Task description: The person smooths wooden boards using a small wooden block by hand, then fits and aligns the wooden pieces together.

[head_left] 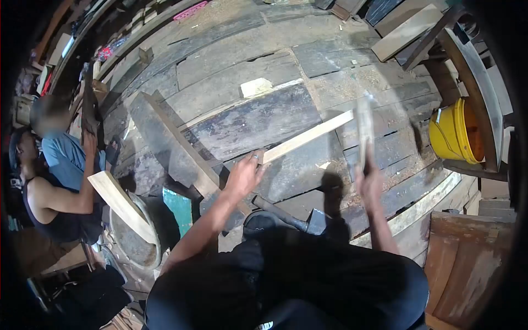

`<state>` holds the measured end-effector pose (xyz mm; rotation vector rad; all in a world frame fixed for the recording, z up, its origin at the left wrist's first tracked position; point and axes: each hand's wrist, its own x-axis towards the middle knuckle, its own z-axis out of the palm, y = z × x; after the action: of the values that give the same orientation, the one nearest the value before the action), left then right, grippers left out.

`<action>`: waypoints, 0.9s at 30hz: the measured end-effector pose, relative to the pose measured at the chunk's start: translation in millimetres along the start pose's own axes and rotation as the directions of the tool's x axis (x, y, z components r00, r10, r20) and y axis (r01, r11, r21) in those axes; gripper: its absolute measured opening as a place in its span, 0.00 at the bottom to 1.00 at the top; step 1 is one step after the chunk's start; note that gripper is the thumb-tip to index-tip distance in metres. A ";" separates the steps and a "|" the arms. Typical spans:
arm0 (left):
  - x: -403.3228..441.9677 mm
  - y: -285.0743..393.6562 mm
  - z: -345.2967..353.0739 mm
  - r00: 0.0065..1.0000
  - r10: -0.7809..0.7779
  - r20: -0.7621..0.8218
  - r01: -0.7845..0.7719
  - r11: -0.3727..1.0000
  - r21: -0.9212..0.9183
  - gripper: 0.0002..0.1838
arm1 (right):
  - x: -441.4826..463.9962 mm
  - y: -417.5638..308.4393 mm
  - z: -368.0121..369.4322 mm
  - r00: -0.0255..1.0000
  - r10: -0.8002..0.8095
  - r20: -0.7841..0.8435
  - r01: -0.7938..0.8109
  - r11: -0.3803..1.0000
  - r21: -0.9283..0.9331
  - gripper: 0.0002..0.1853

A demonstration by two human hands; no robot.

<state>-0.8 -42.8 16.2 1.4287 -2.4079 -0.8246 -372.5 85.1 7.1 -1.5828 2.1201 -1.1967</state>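
My left hand point(244, 177) is closed on the near end of a pale wooden strip point(308, 136), which points away to the upper right above the plank floor. In my right hand point(369, 179) is a second piece of wood point(364, 124), held upright and smeared by motion. Its lower end is in my fingers, and it stands just right of the strip's far end; I cannot tell whether the two touch. Near my feet lies a tool with a dark handle point(279, 213) and a metal head point(318, 222), like a hatchet. Left of my left hand is a thick wooden beam point(170, 144).
Two people, one in a blue shirt point(69, 157), sit at the left. A pale board point(124, 206) leans over a round container point(129, 242) there. A yellow bucket point(448, 132) lies tilted at the right. A brown wooden panel point(467, 264) stands at the lower right.
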 end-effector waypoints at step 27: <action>-5.1 -4.8 -9.2 0.991 -0.064 0.116 0.078 0.989 -0.126 0.30 | -8.0 -61.5 -10.0 0.902 0.165 0.399 0.013 0.913 -0.408 0.41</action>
<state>9.5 -43.5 21.5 1.4619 -2.3447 -1.0848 -333.3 91.9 55.7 -1.7007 2.1824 -0.3371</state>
